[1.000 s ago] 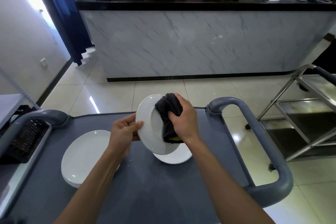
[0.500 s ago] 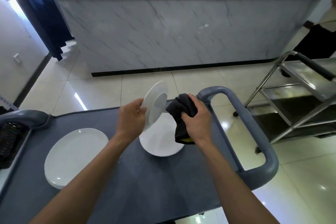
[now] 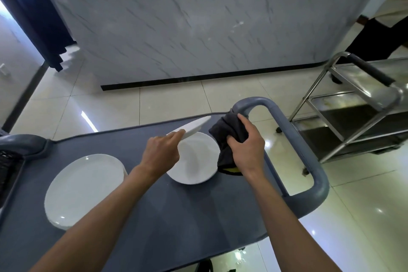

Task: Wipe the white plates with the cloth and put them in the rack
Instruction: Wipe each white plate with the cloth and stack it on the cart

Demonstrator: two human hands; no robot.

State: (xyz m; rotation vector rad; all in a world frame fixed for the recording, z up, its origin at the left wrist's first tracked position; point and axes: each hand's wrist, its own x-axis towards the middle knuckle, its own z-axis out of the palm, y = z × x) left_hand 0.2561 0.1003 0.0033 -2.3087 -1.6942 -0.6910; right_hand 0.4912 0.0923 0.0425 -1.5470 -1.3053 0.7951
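Grey cart top (image 3: 176, 216): stacked white plates (image 3: 84, 187) at near left. Small plate (image 3: 196, 159) lying at centre. Left hand (image 3: 161, 153): tilted plate (image 3: 194, 127) pinched by its rim. Right hand (image 3: 248, 149): dark cloth (image 3: 229, 132) clenched, beside the plates. Steel trolley (image 3: 357, 112) beyond, right.

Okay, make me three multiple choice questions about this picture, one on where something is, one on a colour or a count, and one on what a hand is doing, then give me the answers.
1. Where does the large plate pile sit?
A. On the cart's left part
B. On the floor
C. On the steel trolley

2. What colour is the cloth?
A. White
B. Dark grey
C. Pink

3. What is the left hand doing?
A. Resting flat on the cart
B. Holding a tilted plate by its edge
C. Gripping the cart handle

Answers: 1 A, the pile lies on the grey cart top. 2 B, the cloth bunched in the right hand is dark grey. 3 B, its fingers clasp the raised plate's rim.
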